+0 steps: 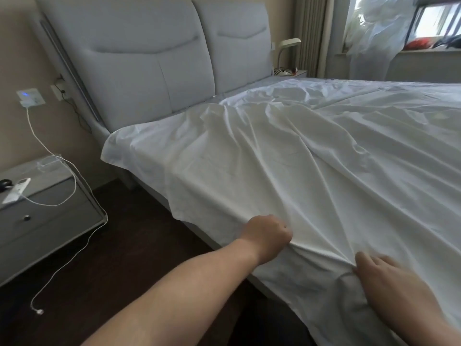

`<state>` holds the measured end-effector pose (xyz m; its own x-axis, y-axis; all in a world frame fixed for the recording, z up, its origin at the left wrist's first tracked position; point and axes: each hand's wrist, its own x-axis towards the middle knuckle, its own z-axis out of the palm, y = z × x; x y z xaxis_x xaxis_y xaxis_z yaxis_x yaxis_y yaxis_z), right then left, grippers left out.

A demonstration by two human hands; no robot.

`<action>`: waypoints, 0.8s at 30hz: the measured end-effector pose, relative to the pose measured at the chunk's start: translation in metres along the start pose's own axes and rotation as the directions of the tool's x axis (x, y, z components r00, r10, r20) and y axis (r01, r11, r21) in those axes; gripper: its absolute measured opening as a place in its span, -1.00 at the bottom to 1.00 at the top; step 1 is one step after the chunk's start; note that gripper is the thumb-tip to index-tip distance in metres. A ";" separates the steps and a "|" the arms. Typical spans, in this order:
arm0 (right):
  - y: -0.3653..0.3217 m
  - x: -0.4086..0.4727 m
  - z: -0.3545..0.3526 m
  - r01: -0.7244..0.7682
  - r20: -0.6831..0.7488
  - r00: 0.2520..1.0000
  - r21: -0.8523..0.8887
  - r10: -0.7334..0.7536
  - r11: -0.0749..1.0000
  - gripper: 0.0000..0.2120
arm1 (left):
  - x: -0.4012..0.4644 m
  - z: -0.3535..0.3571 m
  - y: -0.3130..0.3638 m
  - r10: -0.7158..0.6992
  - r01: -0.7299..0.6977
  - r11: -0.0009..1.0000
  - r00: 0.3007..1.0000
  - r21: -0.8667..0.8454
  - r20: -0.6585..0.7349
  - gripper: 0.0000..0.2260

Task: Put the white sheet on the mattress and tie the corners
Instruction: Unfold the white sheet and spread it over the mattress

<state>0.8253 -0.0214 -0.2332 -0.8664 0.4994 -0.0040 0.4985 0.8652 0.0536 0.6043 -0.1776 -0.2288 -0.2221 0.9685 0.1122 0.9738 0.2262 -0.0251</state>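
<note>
- Your left hand (pixel 268 233) is a closed grip, pinching a fold of the white sheet (pixel 287 156) at the bed's near edge, likely to pull it taut.
- Your right hand (pixel 389 278) lies beside it with fingers spread, pressing the sheet, with folds gathered at the thumb.
- The sheet covers the mattress (pixel 252 89), wrinkled; its corner near the headboard (pixel 129 71) hangs loose, untied.
- The nightstand (pixel 50 211) drawer is shut; contents unseen.

Left hand (pixel 268 236) fisted, right hand (pixel 389 278) flat.
</note>
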 end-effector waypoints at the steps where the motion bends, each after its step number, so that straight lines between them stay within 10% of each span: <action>1: 0.004 0.000 0.002 -0.008 -0.004 1.000 -0.017 0.008 1.000 -0.83 | 0.000 0.002 0.002 -0.019 0.019 1.000 1.000 0.003 -0.011 -0.72; 9: 0.027 -0.010 0.013 -0.158 -0.254 0.945 0.200 0.206 0.967 -0.77 | 0.010 0.005 0.015 -0.053 0.052 0.995 0.999 -0.079 -0.012 -0.88; 14: 0.035 -0.016 0.016 -0.263 -0.044 0.961 0.170 0.274 0.950 -0.74 | 0.016 -0.003 0.030 -0.014 0.049 0.980 0.984 -0.194 0.179 -0.76; 24: 0.029 -0.033 -0.003 -0.321 -0.100 0.937 0.129 0.335 0.938 -0.76 | 0.009 0.008 0.024 -0.163 0.200 0.976 0.937 -0.092 0.310 -0.47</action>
<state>0.8680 -0.0133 -0.2284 -0.6481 0.7530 0.1138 0.7498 0.6571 -0.0776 0.6249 -0.1624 -0.2366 -0.3820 0.9026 -0.1986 0.9101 0.4048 0.0891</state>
